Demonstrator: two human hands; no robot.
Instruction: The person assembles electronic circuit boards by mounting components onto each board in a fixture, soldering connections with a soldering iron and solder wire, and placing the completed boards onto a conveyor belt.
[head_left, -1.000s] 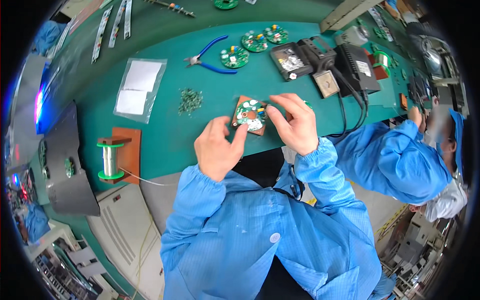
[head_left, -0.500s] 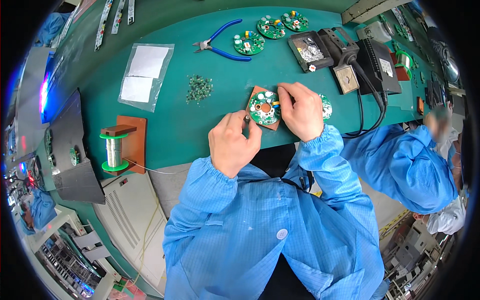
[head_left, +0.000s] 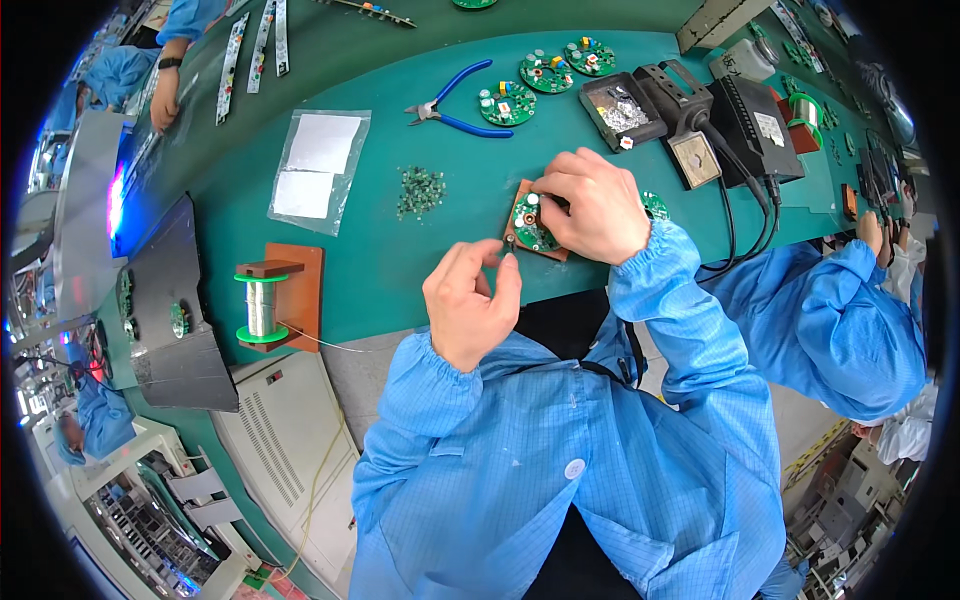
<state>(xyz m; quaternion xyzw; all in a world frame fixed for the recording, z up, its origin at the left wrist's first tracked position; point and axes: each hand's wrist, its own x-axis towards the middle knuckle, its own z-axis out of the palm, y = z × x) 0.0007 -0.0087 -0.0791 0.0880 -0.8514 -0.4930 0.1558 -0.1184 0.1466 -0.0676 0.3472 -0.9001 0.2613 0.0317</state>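
Note:
A round green circuit board (head_left: pixel 527 222) with white and copper-coloured parts sits on a brown block (head_left: pixel 553 254) near the bench's front edge. My right hand (head_left: pixel 600 205) bends over the board's right side, fingers curled together and hiding part of it; what they grip is not visible. Left of the board, my left hand (head_left: pixel 470 300) pinches thumb and forefinger at a small dark piece with a light top (head_left: pixel 510 242), by the block's corner. Whether that piece is loose or part of the block I cannot tell. Another board (head_left: pixel 655 206) shows partly behind my right wrist.
Blue-handled cutters (head_left: pixel 450 112), several finished-looking boards (head_left: pixel 507 103), a pile of tiny dark-green pieces (head_left: pixel 421 192) and a clear bag (head_left: pixel 320 170) lie farther back. A solder spool (head_left: pixel 262 308) stands left; a soldering-iron holder (head_left: pixel 692 155) and black box (head_left: pixel 755 130) stand right. A co-worker's sleeve (head_left: pixel 820 320) is close.
My right hand has slid left over the board and now covers more of it. The left fingertips have drawn together at the small dark piece. Another person's arm has appeared at upper left.

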